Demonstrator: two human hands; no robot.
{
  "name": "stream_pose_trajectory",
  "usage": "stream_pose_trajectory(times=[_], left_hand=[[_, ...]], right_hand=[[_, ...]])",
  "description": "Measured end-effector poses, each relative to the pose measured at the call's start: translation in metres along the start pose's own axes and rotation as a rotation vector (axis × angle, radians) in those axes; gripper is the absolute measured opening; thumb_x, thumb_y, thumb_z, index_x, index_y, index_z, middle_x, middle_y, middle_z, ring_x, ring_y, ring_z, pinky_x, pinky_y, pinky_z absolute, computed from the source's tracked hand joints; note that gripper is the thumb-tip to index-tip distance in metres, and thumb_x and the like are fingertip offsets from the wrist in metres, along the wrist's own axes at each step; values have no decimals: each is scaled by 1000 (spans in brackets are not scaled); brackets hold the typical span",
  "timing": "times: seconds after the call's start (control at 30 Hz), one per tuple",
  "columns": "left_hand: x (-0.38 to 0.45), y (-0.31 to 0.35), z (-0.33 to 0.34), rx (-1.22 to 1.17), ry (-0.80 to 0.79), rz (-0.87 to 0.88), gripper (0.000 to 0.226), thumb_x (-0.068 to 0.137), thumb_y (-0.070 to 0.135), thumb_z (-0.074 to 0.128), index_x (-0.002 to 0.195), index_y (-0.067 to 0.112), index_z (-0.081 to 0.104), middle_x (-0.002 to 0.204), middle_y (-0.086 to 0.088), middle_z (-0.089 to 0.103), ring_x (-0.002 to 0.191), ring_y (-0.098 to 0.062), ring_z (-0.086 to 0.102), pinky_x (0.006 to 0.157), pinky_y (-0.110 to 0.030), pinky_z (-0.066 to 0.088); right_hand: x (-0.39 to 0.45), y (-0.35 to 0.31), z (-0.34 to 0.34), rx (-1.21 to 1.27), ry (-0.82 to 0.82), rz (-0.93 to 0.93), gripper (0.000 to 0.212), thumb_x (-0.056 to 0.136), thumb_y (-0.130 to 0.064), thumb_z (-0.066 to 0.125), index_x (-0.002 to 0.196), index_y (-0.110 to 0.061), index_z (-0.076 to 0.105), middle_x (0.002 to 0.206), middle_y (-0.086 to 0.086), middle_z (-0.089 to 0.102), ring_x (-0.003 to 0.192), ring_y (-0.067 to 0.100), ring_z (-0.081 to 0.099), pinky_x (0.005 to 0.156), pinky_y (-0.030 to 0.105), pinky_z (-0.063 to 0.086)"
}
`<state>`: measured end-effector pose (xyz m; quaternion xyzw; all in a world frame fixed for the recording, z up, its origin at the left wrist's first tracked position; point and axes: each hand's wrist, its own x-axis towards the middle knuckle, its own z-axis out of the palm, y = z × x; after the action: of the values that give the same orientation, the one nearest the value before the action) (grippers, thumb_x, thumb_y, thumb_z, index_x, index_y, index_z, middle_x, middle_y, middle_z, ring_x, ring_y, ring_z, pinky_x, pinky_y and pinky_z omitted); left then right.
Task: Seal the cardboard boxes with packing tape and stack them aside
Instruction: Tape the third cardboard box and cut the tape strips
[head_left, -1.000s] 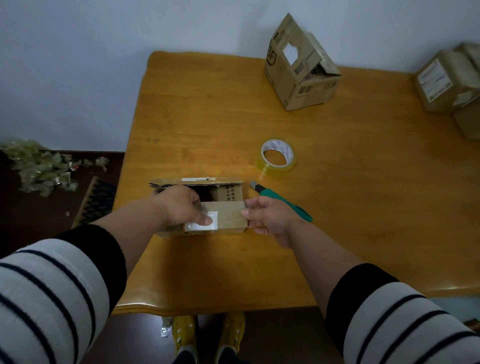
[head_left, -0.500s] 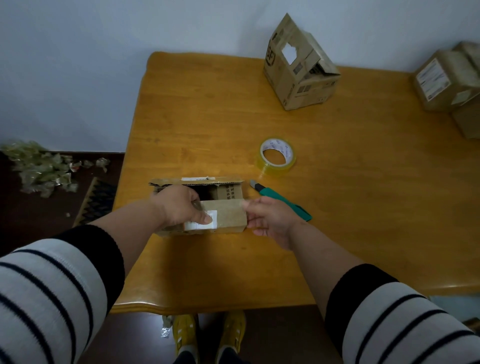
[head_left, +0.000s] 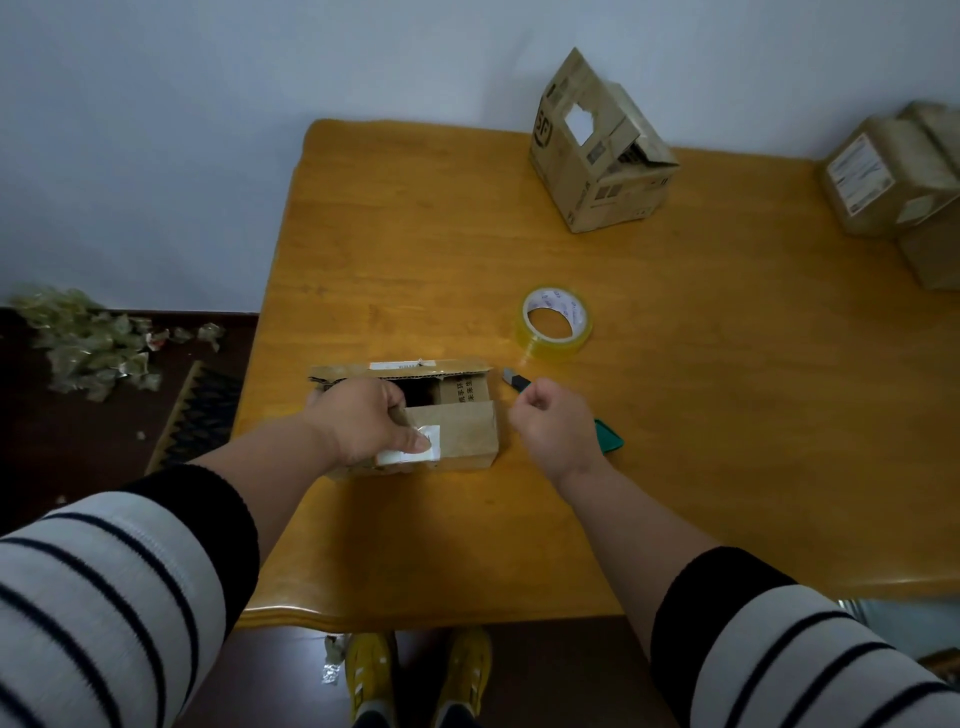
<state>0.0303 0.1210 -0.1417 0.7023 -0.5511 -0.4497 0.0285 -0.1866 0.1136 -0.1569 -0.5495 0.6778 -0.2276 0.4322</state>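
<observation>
Cardboard box (head_left: 457, 431) sits at the near left part of the wooden table (head_left: 675, 415), unsealed: its far flap stands up along the back edge, a dark gap shows into the inside, and the near flap is folded down with a white label (head_left: 408, 451) on it. Left hand (head_left: 363, 421) lies on top of the box at its left end, fingers curled over the near flap and the thumb pressing on the label, so it grips the flap and holds it down. Right hand (head_left: 550, 421) hovers just beside the box's right end, not touching it, its fingers curled into a loose fist with nothing visibly held. Under and behind that hand lies a green utility knife (head_left: 608, 439), its grey tip poking out near the box's far right corner and its green end showing by the wrist. Roll of clear yellowish packing tape (head_left: 554, 323) lies flat on the table a little beyond the knife, apart from both hands. Farther back near the wall stands another cardboard box (head_left: 597, 150) with its flaps leaning together like a roof and a torn white patch on one flap. At the right edge of the table a stack of taped boxes (head_left: 893, 192) with shipping labels is partly cut off by the frame. Both forearms wear striped black and white sleeves (head_left: 104, 597). On the dark floor to the left lies a pile of crumpled tape scraps (head_left: 88, 338), and yellow shoes (head_left: 415, 675) show below the table's near edge.
</observation>
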Motion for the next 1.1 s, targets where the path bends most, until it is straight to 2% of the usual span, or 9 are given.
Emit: stream_pose_trajectory(times=[0.17, 0.23, 0.3, 0.43, 0.63, 0.7, 0.83, 0.93, 1.1], left_hand=[[-5, 5, 0, -41, -5, 13, 27, 76, 39, 82, 82, 16, 69, 86, -7, 72, 85, -22, 65, 92, -45, 47], [-7, 5, -1, -47, -4, 16, 22, 78, 36, 81, 78, 18, 69, 81, -5, 71, 82, -23, 66, 86, -43, 51], [-8, 6, -3, -52, -4, 15, 21, 79, 35, 81, 76, 19, 68, 74, -1, 68, 78, -22, 65, 81, -41, 52], [-9, 7, -2, -24, 5, 5, 23, 78, 36, 81, 75, 17, 67, 80, -8, 72, 81, -27, 69, 86, -40, 49], [-12, 9, -1, 5, -12, 1, 24, 78, 37, 81, 80, 17, 69, 88, -12, 73, 88, -26, 67, 96, -46, 48], [-13, 9, -1, -2, -13, -3, 23, 77, 37, 81, 80, 18, 69, 89, -12, 73, 86, -26, 68, 92, -42, 50], [-14, 11, -1, -24, -39, -8, 17, 78, 32, 82, 77, 19, 71, 85, -12, 73, 78, -29, 69, 71, -39, 58], [-13, 11, -1, -51, -53, 5, 8, 82, 25, 79, 81, 21, 72, 82, -2, 71, 70, -17, 67, 53, -26, 56], [-17, 8, 2, -38, -70, 36, 8, 88, 21, 72, 82, 25, 71, 88, 2, 70, 84, -18, 67, 61, -26, 55]], right_hand=[[-9, -4, 3, -190, -30, -147, 19, 85, -18, 66, 69, -23, 55, 66, -6, 55, 65, 11, 51, 63, 28, 44], [-8, -4, 1, -183, -20, -134, 8, 87, -23, 67, 82, -19, 64, 74, -6, 60, 73, 11, 56, 71, 30, 50], [-7, -5, -1, -138, -34, -106, 10, 88, -25, 69, 91, -16, 67, 81, -7, 62, 79, 10, 57, 75, 29, 50], [-6, -8, -6, -41, -138, -40, 13, 86, -22, 72, 82, -14, 63, 72, -6, 56, 69, 10, 51, 64, 24, 43], [-6, -10, -18, 74, -290, 83, 12, 88, -21, 71, 80, -16, 63, 75, -3, 60, 74, 11, 56, 67, 22, 43], [-6, -10, -19, 61, -308, 72, 15, 89, -22, 70, 79, -16, 60, 74, -2, 58, 73, 12, 54, 68, 23, 44], [-5, -12, -20, -9, -365, 42, 15, 94, -21, 64, 85, -14, 55, 75, 2, 53, 69, 11, 50, 64, 24, 41], [-4, -12, -22, -41, -356, 45, 15, 95, -19, 62, 84, -14, 53, 73, 0, 53, 63, 7, 47, 58, 21, 36], [-5, -10, -23, -12, -367, 92, 10, 94, -22, 64, 88, -15, 63, 71, -6, 57, 64, 6, 54, 65, 20, 41]])
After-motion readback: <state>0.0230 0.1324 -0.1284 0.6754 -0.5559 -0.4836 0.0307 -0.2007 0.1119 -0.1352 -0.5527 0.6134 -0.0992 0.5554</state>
